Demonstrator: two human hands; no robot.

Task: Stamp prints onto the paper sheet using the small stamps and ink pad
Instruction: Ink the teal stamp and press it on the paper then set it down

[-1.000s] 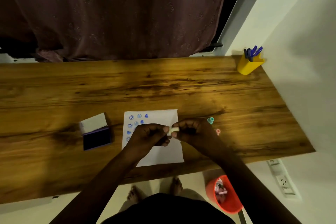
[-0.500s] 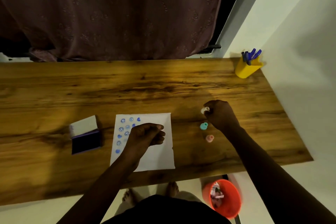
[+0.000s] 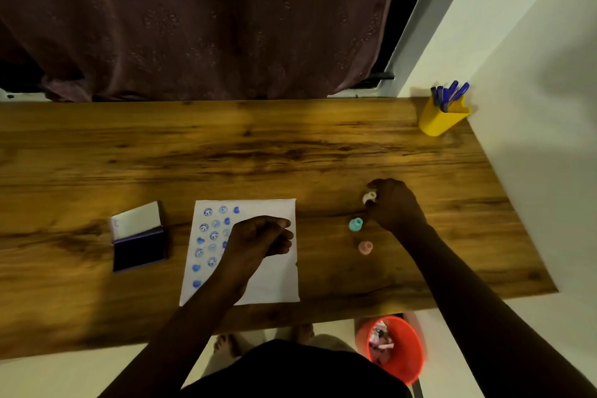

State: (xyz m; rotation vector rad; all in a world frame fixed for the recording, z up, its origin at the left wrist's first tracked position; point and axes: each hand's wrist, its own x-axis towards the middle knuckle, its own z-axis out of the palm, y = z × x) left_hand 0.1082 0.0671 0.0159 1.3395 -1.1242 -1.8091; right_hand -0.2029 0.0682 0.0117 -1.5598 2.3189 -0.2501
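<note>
A white paper sheet (image 3: 274,281) lies on the wooden table (image 3: 258,152), its left part covered with several blue prints. My left hand (image 3: 261,236) hovers over the sheet with fingers curled and nothing visible in it. My right hand (image 3: 392,203) is out to the right of the sheet, fingers pinched on a small white stamp (image 3: 369,197) at the table surface. A teal stamp (image 3: 356,224) and a pink stamp (image 3: 365,247) stand just below it. The open ink pad (image 3: 139,237), lid up, sits left of the sheet.
A yellow cup of blue pens (image 3: 443,116) stands at the table's far right corner by the white wall. A dark curtain hangs behind the table. An orange bucket (image 3: 392,349) sits on the floor under the near edge, beside my feet.
A second ago both hands held the white stamp together over the sheet. My right hand has since carried it right, beside the teal and pink stamps. My left hand stayed over the sheet.
</note>
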